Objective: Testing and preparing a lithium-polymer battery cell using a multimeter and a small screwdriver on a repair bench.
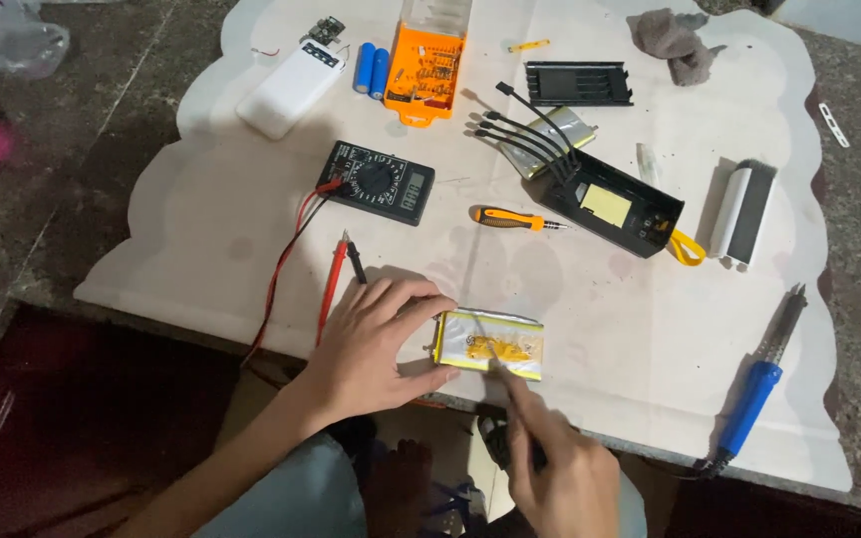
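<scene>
Pinning a silver pouch battery (pixel 488 344) flat near the counter's (pixel 600 329) front edge, left hand (pixel 376 349) spreads its fingers wide, thumb and fingertips touching the pouch's left end. Right hand (pixel 555 468) sits just below the pouch, grip closed on a dark tool (pixel 498 443) whose tip meets the pouch's lower edge. Tool's shape is blurred; its lower part hidden behind the hand. Multimeter probes (pixel 341 269) lie just left.

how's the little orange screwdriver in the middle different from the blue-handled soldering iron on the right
The screwdriver has an orange and black handle and is short; the soldering iron has a blue handle, is longer and trails a cord. The screwdriver lies nearly level mid-table; the soldering iron lies slanted near the right edge. Both lie untouched on the white mat.
</scene>
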